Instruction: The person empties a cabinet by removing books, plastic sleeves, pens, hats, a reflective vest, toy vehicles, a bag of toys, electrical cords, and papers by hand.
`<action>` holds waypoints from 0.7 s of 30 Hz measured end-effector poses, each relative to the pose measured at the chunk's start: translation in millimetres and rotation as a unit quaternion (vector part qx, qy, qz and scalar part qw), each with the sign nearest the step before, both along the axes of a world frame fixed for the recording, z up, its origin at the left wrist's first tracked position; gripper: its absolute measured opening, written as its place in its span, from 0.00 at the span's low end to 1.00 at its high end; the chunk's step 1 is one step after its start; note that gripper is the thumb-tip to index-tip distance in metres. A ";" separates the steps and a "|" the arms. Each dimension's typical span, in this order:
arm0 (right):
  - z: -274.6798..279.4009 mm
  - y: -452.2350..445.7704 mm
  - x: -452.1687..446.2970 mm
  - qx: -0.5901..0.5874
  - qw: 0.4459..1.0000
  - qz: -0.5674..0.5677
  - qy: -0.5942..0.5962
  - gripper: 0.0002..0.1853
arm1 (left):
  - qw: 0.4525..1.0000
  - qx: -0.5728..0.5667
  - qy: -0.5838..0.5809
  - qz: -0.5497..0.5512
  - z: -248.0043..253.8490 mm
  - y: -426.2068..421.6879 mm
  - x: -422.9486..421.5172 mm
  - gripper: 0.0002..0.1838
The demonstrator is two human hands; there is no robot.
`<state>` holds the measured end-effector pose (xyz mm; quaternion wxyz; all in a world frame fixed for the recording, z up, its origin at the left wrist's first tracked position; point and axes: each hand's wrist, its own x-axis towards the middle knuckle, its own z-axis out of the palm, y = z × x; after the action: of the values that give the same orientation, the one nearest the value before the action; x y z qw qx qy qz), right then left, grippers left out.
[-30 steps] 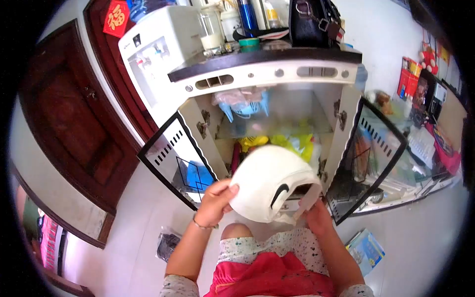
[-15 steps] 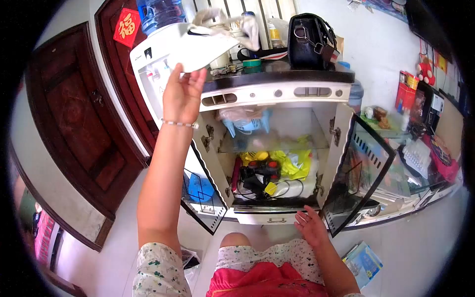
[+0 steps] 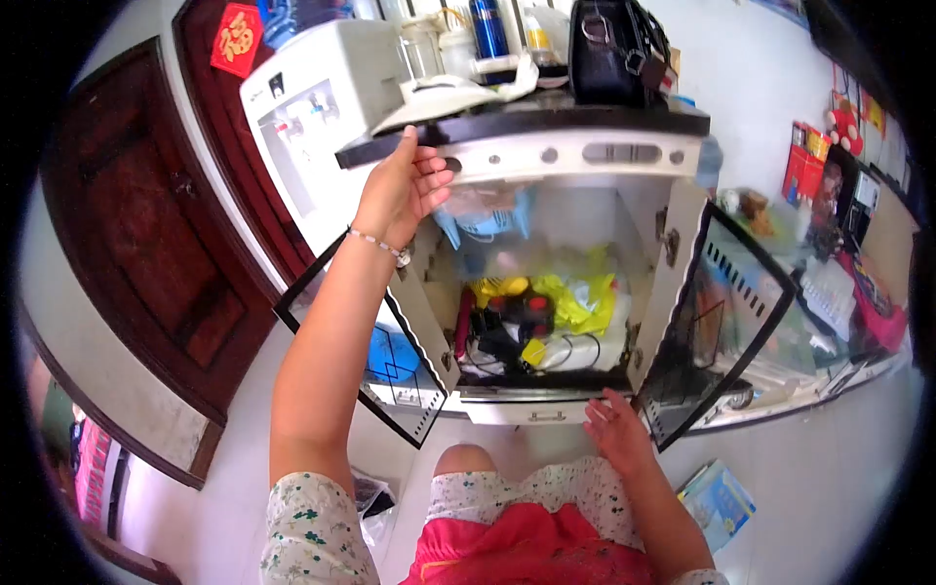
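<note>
White cap point(image 3: 447, 100), upper centre-left of frame, lies on the black countertop point(image 3: 546, 119) of a cabinet, brim toward the lower left. Left hand point(image 3: 402, 195) just below the counter edge: thumb raised near the brim, fingers half curled and spread, nothing in its grasp; cannot tell whether the thumb tip touches the cap. Right hand point(image 3: 621, 436), lower right of centre, loosely spread and empty, near the foot of the right glass door point(image 3: 726, 312). Behind the cap, top of frame: glass jar point(image 3: 420, 47), blue flask point(image 3: 488, 27); black handbag point(image 3: 609, 54) to their right. White water dispenser point(image 3: 292, 161), upper left, beside the cabinet. Cabinet doors stand apart; inside, centre frame, a yellow plastic bag point(image 3: 575, 307) beside dark items and a black cable point(image 3: 583, 341). Blue-covered book point(image 3: 720, 509) on the floor, lower right.
</note>
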<state>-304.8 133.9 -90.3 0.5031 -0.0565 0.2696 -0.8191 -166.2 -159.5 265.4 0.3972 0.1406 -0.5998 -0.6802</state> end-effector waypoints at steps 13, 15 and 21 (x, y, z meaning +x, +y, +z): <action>14.9 -3.9 -0.7 0.051 0.999 0.010 0.002 0.20 | 0.893 -0.082 -0.386 -0.218 -218.5 -10.0 -30.0 0.10; 11.8 -5.5 -3.6 0.055 0.998 0.013 0.021 0.20 | 0.876 -0.086 -0.427 -0.208 -257.7 -24.7 -38.2 0.10; 25.3 -4.5 -4.8 0.102 0.994 0.007 0.046 0.21 | 0.839 -0.050 -0.513 -0.175 -338.3 -51.3 -48.5 0.15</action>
<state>-309.7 129.4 -65.0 0.4994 -0.0446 0.3744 -0.7800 -214.6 -210.8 -72.9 -0.0866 0.3418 -0.7656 -0.5381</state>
